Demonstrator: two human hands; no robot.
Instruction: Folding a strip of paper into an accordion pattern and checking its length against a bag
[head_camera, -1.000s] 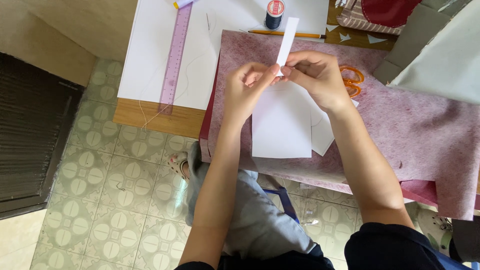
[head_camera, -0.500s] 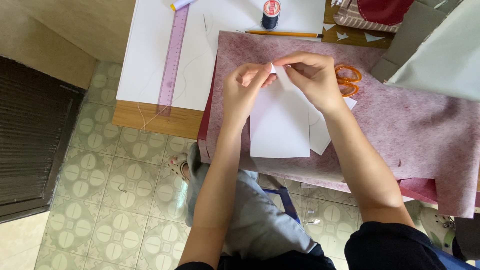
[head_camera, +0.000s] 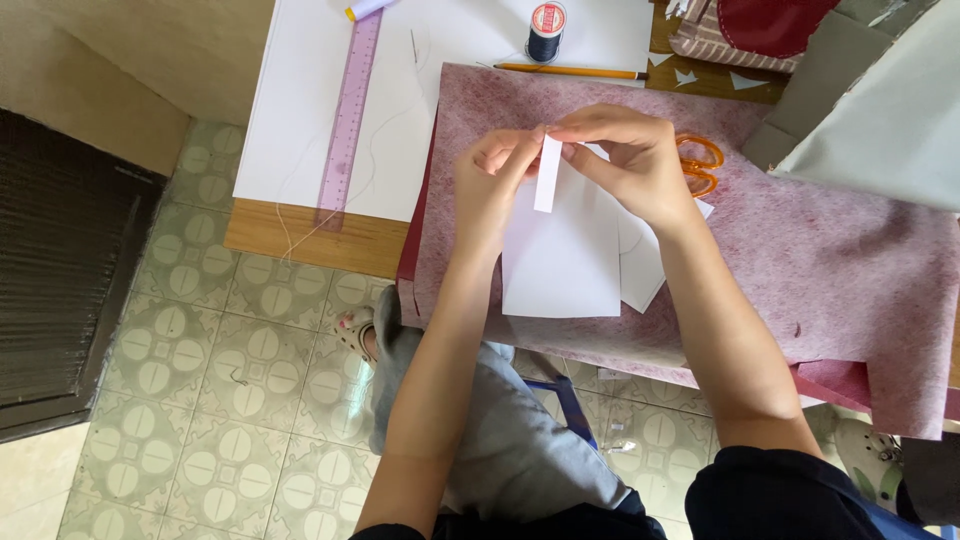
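Pinching one paper strip (head_camera: 546, 176) — two hands (left hand (head_camera: 492, 180), right hand (head_camera: 630, 155)).

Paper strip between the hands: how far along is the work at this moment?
Done: a narrow paper strip is cut, scissors set aside on the pink felt. In hand: left hand and right hand pinch its top end. Left: white sheets beneath look uncut.

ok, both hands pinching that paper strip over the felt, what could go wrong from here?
1. The narrow paper strip is pinched only at its top by the left hand and right hand; it could crease or tear.
2. The orange scissors lie right beside the right hand, so it might knock them.
3. The white sheets lie loose on the pink felt near the table edge and could slide off.
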